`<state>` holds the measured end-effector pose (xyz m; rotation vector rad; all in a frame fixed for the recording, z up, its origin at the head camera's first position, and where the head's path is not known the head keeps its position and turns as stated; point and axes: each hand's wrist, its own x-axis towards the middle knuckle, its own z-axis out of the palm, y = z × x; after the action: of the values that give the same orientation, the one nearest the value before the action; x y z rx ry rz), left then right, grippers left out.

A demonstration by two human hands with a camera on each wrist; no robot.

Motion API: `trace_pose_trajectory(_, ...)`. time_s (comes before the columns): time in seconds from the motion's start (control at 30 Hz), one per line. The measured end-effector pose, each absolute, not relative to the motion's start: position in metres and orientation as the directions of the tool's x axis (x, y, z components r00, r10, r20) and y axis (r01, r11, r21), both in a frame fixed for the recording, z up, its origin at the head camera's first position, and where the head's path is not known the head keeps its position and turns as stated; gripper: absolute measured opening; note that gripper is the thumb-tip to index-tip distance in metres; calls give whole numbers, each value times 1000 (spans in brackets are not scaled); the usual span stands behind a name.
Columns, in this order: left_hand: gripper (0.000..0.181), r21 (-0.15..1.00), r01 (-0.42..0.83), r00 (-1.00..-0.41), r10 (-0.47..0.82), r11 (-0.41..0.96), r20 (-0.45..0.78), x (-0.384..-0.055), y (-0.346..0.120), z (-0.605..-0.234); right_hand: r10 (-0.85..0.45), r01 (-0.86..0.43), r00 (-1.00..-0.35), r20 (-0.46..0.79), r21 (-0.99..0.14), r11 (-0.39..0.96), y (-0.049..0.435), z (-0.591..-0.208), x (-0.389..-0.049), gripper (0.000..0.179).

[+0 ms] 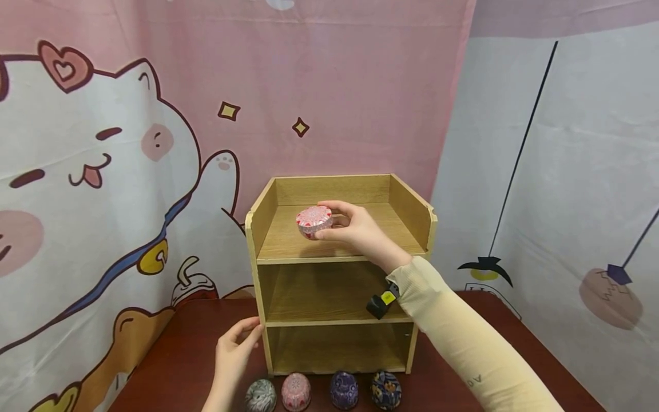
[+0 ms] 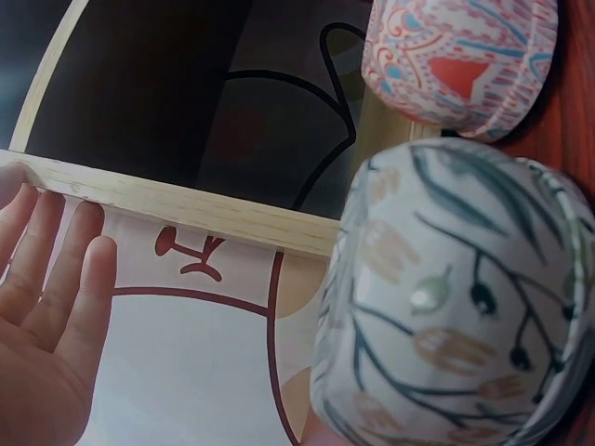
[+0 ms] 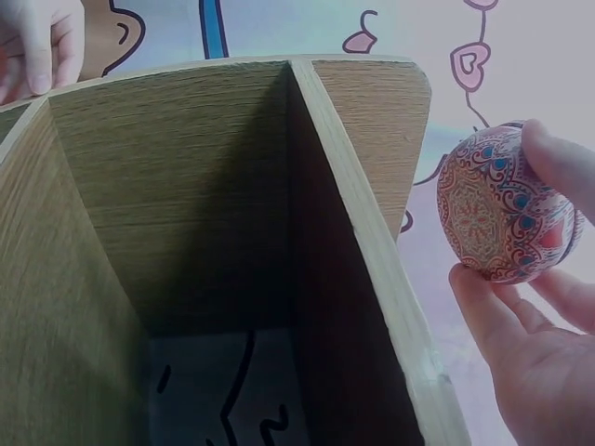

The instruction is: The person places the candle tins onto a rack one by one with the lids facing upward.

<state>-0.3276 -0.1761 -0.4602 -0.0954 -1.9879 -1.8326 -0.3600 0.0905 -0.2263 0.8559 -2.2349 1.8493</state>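
Observation:
My right hand (image 1: 355, 229) grips a small round patterned tin (image 1: 314, 222), pink and red on top, above the top level of a wooden shelf (image 1: 340, 258). In the right wrist view the tin (image 3: 507, 204) sits between thumb and fingers, apart from the shelf board. My left hand (image 1: 234, 349) touches the shelf's left side panel low down. The left wrist view shows its fingertips (image 2: 88, 218) against the panel's edge (image 2: 186, 203), fingers fairly straight. Close by are a white tin with leaf patterns (image 2: 456, 297) and a pink-red patterned tin (image 2: 460, 65).
Several tins stand in a row before the shelf on the dark red table (image 1: 170, 349), among them a purple tin (image 1: 344, 390) and a dark blue floral tin (image 1: 386, 390). A pink cartoon curtain (image 1: 360, 86) hangs behind, with a paler one (image 1: 566, 171) at the right.

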Motion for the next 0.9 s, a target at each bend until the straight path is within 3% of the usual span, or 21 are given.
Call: trace_pose_trajectory(0.9, 18, 928, 350, -896, -244, 130, 372, -331, -177, -466, -407, -434, -846, 345, -888, 149, 76, -233, -368, 62)
